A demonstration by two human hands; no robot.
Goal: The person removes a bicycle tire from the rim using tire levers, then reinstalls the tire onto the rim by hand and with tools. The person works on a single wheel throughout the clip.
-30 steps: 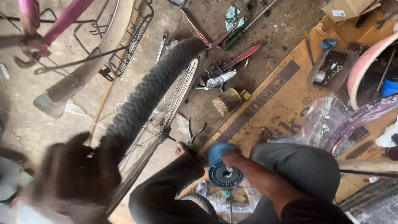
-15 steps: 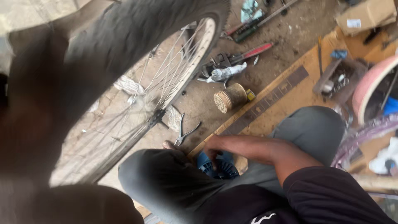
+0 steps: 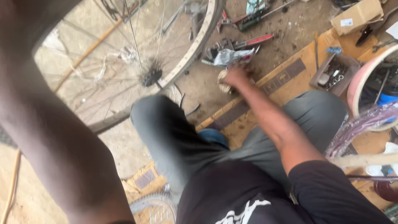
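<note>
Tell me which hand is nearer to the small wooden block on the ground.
Right. The right hand reaches out and lies on the wooden block, which is blurred. The left hand is not visible; only the left forearm rises at the frame's left, beside the bicycle wheel, far off.

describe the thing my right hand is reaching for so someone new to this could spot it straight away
Start at the big bicycle wheel standing on the dirt floor, then look just past its rim, to the right. There the right hand comes down on a small pale, roundish block lying on the ground. Unlike the red-handled tools and crumpled silver wrapper beyond it, it is tan and stubby.
</note>
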